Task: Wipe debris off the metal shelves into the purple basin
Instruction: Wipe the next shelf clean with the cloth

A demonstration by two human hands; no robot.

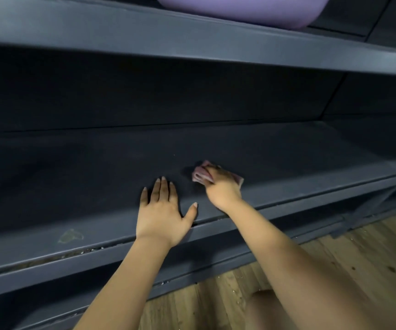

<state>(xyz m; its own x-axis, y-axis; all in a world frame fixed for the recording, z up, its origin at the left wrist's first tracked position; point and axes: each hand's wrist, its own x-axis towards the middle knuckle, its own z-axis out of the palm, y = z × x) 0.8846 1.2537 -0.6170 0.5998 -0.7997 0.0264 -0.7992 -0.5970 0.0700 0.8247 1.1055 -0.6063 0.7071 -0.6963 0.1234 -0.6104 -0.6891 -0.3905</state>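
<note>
A dark blue metal shelf [97,167] runs across the middle of the view. My right hand [222,188] grips a folded pink cloth [199,175] and presses it on the shelf surface near the front edge. My left hand [162,208] lies flat on the same shelf just left of the cloth, fingers straight and spread. The purple basin [240,8] stands on the shelf above, at the top of the view, only its underside and side showing. Pale crumbs [90,250] sit in the groove along the shelf's front lip.
The upper shelf's front edge [192,44] overhangs the working shelf. A lower shelf rail [73,303] runs beneath. A pale stain [70,235] marks the shelf at front left. Wooden floor [359,253] with scattered crumbs lies at the lower right.
</note>
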